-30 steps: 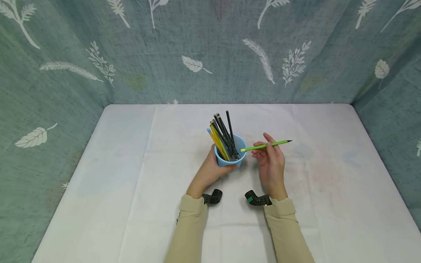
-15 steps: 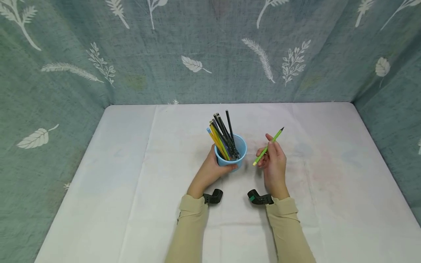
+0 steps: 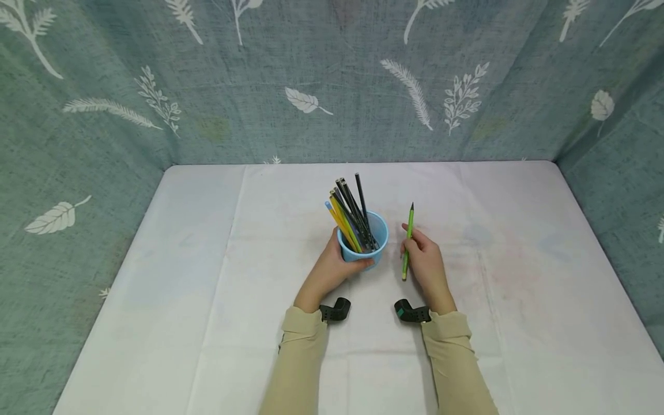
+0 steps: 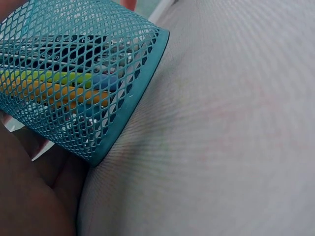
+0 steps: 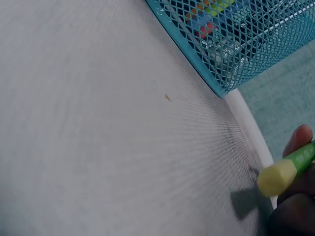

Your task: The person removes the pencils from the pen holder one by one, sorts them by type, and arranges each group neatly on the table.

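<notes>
A light-blue mesh pencil cup stands on the white table, and my left hand grips its side with the thumb across the front. Several black, yellow and green pencils lean to the left inside it. To the cup's right, my right hand pinches a green pencil, its dark tip pointing away from me and its pale yellow end toward me. In the right wrist view that yellow end shows close, over the tabletop. The left wrist view shows the cup's mesh wall beside my fingers.
A white cloth covers the table. Grey-green leaf-print fabric hangs along the back and both sides. Each wrist wears a black camera, the left camera and the right camera, near the rolled-up sleeves.
The right hand has turned the green pencil from lying sideways, through a slant, to pointing away, its yellow end swinging toward me. The left hand and cup have stayed in place.
</notes>
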A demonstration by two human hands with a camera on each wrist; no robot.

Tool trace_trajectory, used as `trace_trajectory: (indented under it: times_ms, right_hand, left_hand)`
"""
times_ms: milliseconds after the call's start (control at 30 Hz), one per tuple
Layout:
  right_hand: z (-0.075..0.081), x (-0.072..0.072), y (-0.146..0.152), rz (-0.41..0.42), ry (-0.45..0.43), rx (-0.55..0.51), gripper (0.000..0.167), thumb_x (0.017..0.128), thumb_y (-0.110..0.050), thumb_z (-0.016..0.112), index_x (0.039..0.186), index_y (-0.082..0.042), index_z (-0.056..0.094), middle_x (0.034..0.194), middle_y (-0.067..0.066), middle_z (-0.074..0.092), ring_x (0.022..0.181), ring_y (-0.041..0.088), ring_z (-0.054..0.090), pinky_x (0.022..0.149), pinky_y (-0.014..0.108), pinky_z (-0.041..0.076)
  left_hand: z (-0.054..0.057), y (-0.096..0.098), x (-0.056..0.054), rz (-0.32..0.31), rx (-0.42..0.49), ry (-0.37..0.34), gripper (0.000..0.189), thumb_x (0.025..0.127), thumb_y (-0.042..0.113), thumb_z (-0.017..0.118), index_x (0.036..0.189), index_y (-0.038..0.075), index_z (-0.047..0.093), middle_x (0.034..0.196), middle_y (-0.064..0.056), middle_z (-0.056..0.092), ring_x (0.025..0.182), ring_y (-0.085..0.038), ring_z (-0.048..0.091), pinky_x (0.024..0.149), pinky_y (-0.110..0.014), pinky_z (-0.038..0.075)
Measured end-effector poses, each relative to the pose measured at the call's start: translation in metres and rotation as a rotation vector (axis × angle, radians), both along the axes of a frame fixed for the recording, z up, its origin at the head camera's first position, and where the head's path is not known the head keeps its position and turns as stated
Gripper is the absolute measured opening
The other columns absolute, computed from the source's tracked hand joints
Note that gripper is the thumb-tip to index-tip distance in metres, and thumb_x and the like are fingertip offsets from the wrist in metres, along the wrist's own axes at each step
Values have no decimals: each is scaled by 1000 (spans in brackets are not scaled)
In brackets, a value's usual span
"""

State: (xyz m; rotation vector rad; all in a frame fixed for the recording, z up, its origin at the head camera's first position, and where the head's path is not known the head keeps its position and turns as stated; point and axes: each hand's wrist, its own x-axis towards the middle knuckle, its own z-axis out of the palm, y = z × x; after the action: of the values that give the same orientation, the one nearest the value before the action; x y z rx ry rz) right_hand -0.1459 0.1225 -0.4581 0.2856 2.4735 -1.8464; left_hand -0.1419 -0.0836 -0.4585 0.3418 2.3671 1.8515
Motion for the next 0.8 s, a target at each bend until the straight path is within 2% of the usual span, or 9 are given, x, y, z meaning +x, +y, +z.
trace_trajectory:
  times_ms: [133,267,533,800]
  right_hand:
    - [-2,-2,-3,20,-15,154,38,87,-22,46,124,-22,55,74,5,60,80,20,49,62,30,37]
    - [-2,-3,-5,32,-37,232,41,85,-22,46,126,-22,53,78,3,62,74,21,51,61,30,37]
    - [0,-1,-7,69,-47,302,46,83,-20,49,129,-19,49,94,5,60,79,21,50,66,30,37]
    - [-1,1,-6,117,63,325,50,80,-12,53,130,-14,48,100,5,60,68,18,48,60,29,38]
  left_hand:
    - [0,-1,1,5,-4,5,86,62,46,77,131,28,28,124,6,45,115,-13,42,96,-40,33]
    - [-1,-1,1,5,2,16,87,62,44,78,131,27,28,124,6,45,115,-12,42,96,-40,33]
    - [-2,-2,1,1,6,13,86,62,43,78,131,30,29,124,8,44,115,-11,41,96,-38,33]
    - [-1,-3,2,-10,7,3,86,63,45,77,132,29,27,126,7,43,116,-12,40,96,-40,33]
